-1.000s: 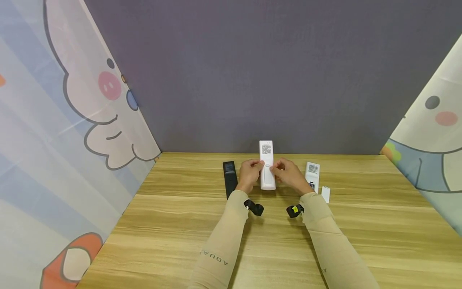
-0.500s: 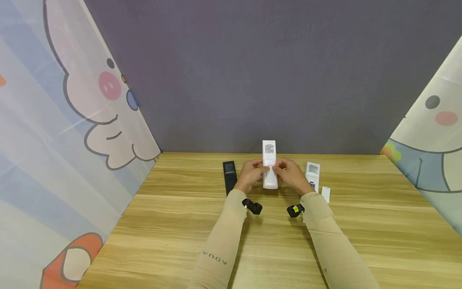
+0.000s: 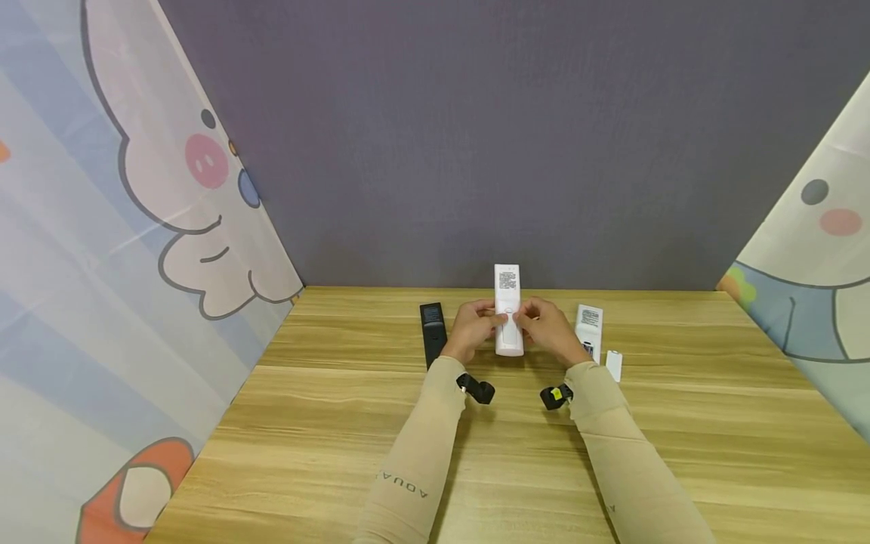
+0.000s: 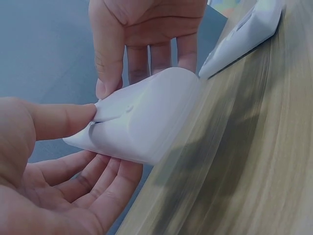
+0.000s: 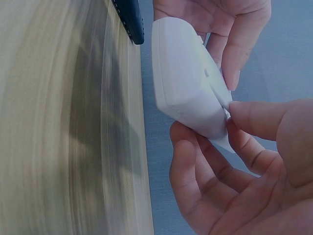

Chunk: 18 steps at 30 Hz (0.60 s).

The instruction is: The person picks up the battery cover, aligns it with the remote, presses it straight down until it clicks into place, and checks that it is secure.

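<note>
A white remote control [image 3: 507,297] is held up near the table's back, its labelled back facing me. My left hand [image 3: 470,330] grips its left side, thumb on the back and fingers beneath, as the left wrist view shows. My right hand [image 3: 547,330] holds the right side, its thumb at the edge of the battery cover [image 5: 215,78]. In the left wrist view a narrow dark gap shows beside that cover. Whether batteries lie beneath it is hidden.
A black remote [image 3: 433,332] lies left of my left hand. Right of my right hand lies another white remote [image 3: 588,321] with its battery compartment uncovered. A loose white battery cover [image 3: 614,366] rests beside it. A grey wall [image 3: 476,151] rises behind the table [image 3: 516,468].
Both hands still hold the white remote, which has shifted slightly right. My left thumb has moved right, further onto its back. The last half second shows almost no movement.
</note>
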Motion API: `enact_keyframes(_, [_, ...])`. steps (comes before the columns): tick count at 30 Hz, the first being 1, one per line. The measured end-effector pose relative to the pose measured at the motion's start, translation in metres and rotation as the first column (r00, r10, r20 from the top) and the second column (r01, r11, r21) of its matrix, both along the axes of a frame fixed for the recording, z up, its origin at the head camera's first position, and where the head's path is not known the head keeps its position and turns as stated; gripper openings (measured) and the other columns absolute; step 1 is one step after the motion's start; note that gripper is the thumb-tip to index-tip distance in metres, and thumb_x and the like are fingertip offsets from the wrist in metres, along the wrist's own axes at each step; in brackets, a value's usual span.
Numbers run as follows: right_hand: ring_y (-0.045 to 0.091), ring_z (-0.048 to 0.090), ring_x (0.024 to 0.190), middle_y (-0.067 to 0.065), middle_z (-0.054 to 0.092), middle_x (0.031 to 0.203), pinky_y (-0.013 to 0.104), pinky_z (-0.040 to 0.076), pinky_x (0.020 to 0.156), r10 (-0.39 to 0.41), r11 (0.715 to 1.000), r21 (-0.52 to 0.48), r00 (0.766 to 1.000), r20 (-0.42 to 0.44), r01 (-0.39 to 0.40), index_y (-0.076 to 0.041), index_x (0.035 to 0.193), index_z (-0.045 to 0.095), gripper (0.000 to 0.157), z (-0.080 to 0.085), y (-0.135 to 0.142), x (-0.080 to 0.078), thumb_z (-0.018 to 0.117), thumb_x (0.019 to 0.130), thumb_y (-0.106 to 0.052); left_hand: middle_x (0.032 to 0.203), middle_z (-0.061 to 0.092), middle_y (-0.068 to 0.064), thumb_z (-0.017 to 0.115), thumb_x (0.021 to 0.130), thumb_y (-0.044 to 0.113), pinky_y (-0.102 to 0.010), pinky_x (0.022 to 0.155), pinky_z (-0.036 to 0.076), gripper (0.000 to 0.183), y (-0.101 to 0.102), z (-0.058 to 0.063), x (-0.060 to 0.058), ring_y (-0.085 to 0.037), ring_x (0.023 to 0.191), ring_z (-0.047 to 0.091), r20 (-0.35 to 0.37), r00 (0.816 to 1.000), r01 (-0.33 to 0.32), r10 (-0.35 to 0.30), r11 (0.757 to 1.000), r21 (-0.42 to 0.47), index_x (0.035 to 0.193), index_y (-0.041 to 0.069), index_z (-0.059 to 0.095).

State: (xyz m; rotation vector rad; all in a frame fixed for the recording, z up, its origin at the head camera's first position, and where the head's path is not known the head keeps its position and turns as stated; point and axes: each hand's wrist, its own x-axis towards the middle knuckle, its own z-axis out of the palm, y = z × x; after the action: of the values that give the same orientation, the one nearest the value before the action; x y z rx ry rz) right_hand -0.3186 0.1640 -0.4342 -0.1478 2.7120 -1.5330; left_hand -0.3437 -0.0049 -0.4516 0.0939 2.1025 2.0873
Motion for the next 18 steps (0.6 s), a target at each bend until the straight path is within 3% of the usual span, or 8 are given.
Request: enact_keyframes(18, [0.030,0.067,0.091,0.017,0.064,0.107,0.044,0.060,0.079,-0.017,1.000,0.024,0.999,0.034,0.016,-0.002,0.107,0.058,0.017,0.0008,-0.0029,0.0018,0.054,0.106,-0.018,0.108,0.069,-0.011,0.072,0.094,0.005,-0.027,0.072,0.059,0.038,0.0016,0.0012,0.0010,-0.016,0.088,0.067,0.004,1.000,-0.021,0.021,1.000,-0.004,0.131,0.000,0.066])
